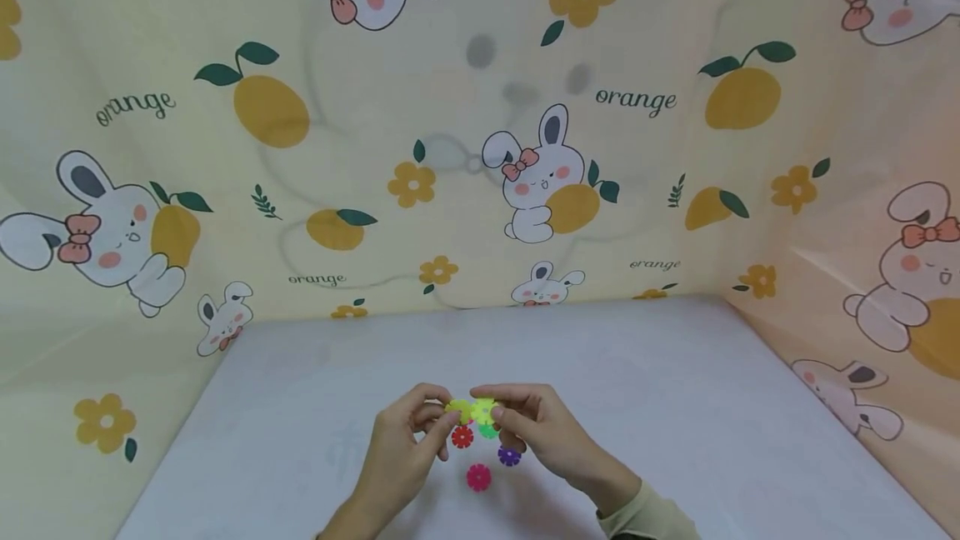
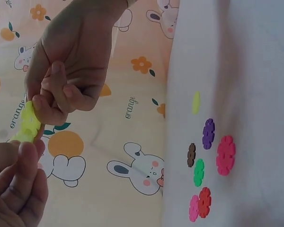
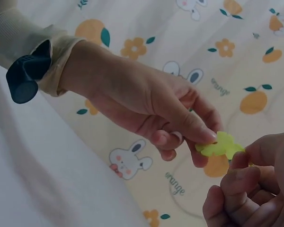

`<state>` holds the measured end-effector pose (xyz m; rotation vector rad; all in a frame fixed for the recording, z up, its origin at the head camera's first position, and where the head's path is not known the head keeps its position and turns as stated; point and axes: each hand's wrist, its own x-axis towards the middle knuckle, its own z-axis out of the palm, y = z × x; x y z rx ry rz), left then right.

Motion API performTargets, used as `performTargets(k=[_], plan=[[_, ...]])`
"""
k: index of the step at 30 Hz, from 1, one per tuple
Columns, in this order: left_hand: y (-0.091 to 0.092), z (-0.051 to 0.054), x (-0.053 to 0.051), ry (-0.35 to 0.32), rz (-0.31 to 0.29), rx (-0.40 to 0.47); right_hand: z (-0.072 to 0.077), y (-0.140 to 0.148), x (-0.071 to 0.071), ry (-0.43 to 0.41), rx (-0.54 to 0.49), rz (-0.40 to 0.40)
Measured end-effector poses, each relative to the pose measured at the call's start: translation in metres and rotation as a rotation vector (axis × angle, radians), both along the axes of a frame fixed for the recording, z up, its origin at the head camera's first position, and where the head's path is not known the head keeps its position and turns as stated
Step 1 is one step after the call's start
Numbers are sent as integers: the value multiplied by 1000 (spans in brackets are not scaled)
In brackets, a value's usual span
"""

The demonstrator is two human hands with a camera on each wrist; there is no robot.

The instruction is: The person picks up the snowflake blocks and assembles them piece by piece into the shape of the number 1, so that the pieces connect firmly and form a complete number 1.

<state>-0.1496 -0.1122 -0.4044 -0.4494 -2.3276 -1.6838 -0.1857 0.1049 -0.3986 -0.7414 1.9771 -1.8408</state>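
Currently mid-join, by the look of it. My left hand pinches one yellow disc, my right hand the other yellow disc, thumb and fingers closed on each. Both pieces sit between my fingertips, meeting at the rims, above the table. Can't tell if the notches are fully seated.

Progress: I'd call it early, one pair in hand. Left on the table, loose and below my fingers: yellow piece, purple disc, brown disc, green disc, magenta disc, red disc, pink disc. Red and pink lie close; can't tell if they touch.
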Motion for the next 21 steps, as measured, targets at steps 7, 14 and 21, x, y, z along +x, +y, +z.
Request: performTargets(k=[7,14,21], plan=[[2,0,1,1,16,-47,-4,2,-2,2,-36,65],[1,-2,3,124,-5,-121,-6,2,-1,-6,-90,123],[-1,-5,3,276,-29,-248,-6,3,-1,14,-47,125]])
